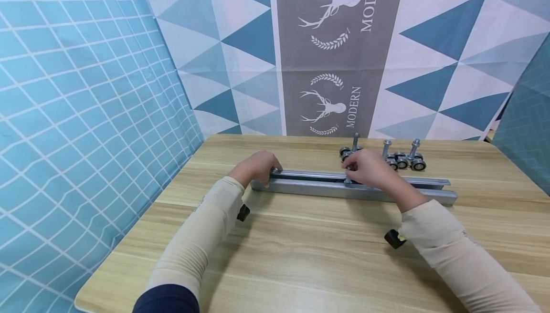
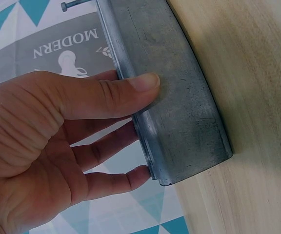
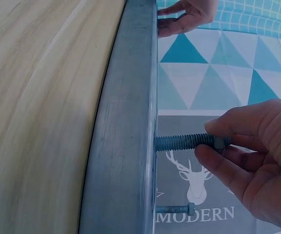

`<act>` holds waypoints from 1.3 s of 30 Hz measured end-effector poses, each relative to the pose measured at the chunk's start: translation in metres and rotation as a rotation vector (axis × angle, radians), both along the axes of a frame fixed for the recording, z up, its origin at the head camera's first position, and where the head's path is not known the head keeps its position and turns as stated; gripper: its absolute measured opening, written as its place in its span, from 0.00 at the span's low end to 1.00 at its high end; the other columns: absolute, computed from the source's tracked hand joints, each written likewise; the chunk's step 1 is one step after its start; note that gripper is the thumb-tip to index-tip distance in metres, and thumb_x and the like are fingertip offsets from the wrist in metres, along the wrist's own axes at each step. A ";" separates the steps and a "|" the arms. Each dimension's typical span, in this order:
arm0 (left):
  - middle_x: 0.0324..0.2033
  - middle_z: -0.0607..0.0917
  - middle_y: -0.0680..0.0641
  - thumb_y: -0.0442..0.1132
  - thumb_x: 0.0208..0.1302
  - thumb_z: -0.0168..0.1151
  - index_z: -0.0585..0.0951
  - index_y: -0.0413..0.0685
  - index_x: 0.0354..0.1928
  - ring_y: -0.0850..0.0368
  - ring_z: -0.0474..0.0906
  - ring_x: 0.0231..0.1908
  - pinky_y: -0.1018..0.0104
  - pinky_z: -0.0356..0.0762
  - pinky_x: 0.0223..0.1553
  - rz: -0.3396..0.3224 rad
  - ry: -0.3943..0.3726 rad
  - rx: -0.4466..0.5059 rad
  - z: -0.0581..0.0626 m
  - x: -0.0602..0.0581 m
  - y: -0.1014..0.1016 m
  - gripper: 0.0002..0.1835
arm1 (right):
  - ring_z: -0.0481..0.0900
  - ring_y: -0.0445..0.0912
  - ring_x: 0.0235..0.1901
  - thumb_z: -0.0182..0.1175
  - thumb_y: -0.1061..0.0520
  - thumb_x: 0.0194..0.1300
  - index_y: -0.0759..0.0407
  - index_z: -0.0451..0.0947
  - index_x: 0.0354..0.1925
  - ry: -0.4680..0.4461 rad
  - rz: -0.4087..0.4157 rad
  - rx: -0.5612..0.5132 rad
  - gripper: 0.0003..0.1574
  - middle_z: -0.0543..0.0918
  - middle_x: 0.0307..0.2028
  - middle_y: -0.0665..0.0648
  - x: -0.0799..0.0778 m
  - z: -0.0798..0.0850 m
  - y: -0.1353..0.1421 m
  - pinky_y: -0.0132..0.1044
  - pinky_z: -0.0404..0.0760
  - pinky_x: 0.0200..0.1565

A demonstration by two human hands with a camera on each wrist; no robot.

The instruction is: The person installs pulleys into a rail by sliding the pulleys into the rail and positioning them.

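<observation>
A grey metal channel rail (image 1: 301,186) lies across the table with its slot facing up. At its left end my left hand (image 1: 259,166) grips it, thumb (image 2: 143,84) on the front face and fingers over at the far side. My right hand (image 1: 373,167) is over the rail, right of its middle. Between thumb and fingertips it pinches the head end of a threaded bolt (image 3: 177,142) that stands up out of the slot. Whatever the bolt joins inside the rail is hidden by the rail wall.
Behind the rail stand three roller trolleys with upright bolts: one (image 1: 355,143) just past my right hand, one (image 1: 386,147) partly covered by it, one (image 1: 414,153) further right. The wooden table (image 1: 301,255) meets a patterned cloth (image 1: 240,65) at the back.
</observation>
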State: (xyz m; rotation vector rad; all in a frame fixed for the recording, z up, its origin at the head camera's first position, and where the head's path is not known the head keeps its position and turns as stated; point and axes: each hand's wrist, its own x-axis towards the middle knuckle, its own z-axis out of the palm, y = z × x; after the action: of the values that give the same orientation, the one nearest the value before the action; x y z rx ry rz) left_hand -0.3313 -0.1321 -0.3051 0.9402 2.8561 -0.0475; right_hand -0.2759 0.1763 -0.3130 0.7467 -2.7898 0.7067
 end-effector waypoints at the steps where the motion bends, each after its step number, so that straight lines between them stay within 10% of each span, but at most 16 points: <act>1: 0.49 0.85 0.48 0.25 0.43 0.75 0.84 0.47 0.54 0.54 0.80 0.46 0.60 0.77 0.51 -0.001 0.000 0.000 0.000 0.000 0.000 0.30 | 0.76 0.41 0.24 0.62 0.66 0.60 0.65 0.86 0.39 0.003 0.000 0.001 0.09 0.86 0.30 0.55 0.000 0.000 -0.001 0.41 0.77 0.30; 39: 0.52 0.84 0.47 0.30 0.45 0.78 0.82 0.44 0.56 0.52 0.79 0.50 0.59 0.75 0.53 -0.021 -0.074 0.163 -0.009 -0.006 -0.018 0.31 | 0.81 0.43 0.29 0.63 0.66 0.60 0.63 0.87 0.39 0.032 0.062 -0.001 0.09 0.86 0.31 0.54 -0.011 0.000 -0.036 0.43 0.80 0.36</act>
State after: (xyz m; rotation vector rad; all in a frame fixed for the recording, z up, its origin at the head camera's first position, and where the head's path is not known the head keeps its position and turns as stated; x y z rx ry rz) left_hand -0.3371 -0.1506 -0.3145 0.9792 2.8157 0.2171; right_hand -0.2872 0.1407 -0.3129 0.8404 -2.7483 0.7006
